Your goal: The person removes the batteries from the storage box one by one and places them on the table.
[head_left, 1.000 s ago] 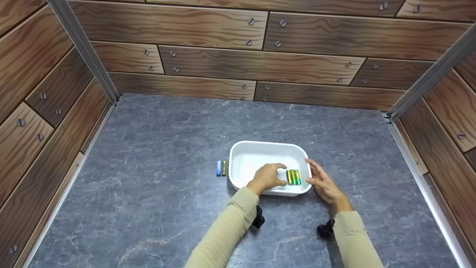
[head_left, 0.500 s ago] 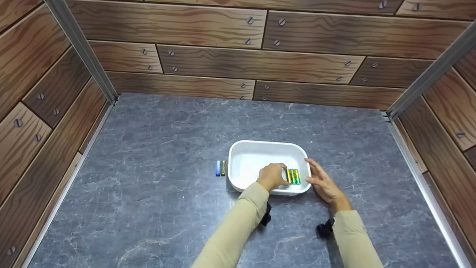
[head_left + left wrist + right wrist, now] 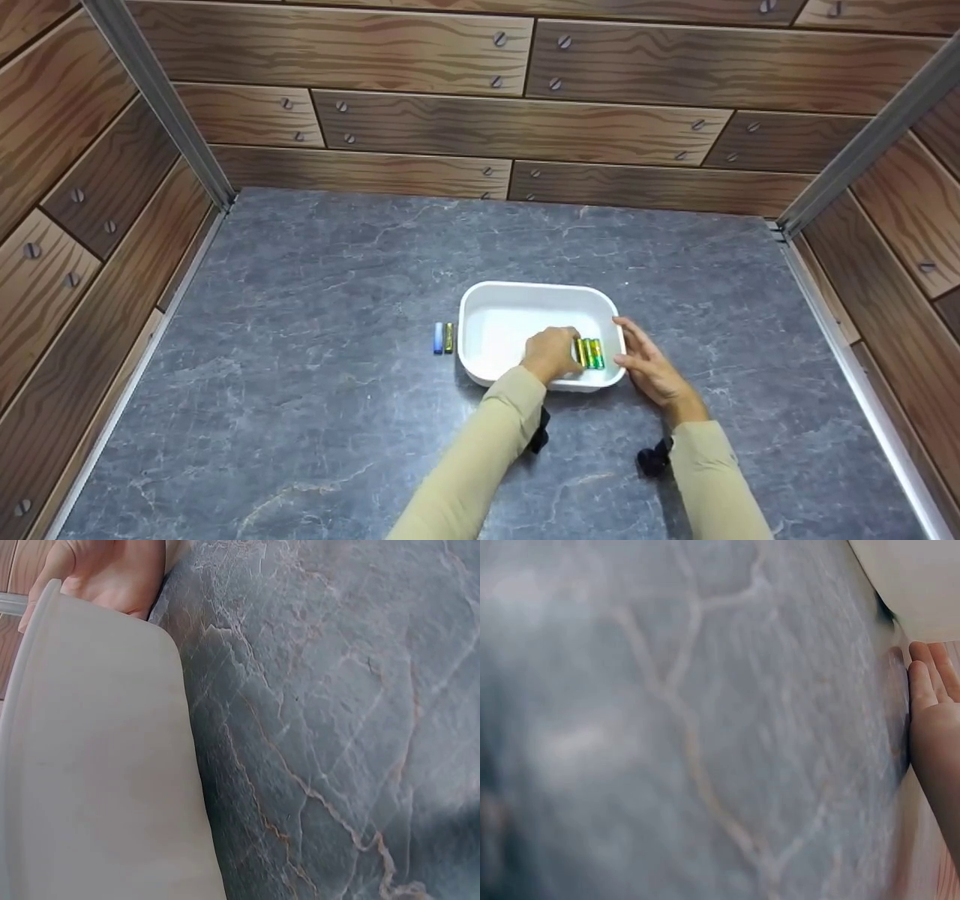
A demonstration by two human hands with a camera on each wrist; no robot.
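Left hand (image 3: 550, 352) beside batteries (image 3: 589, 354) in tub (image 3: 490, 334)

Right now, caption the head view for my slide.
Left grip in a white tub beside green-gold batteries, right grip at the tub's right end, two loose batteries outside left.

Head view: your left sleeve (image 3: 469, 454), lower centre of the frame, is pale khaki-beige, long and plain, with soft creases toward the cuff. Your right sleeve (image 3: 720, 480), lower right, matches it in colour. Left grip (image 3: 551, 352) and right grip (image 3: 654, 373): bare. At your left wrist, a small black device (image 3: 539, 433), partly hidden by cloth; at your right, a black unit (image 3: 655, 458) with a rounded end. Finer detail on both too small to read.
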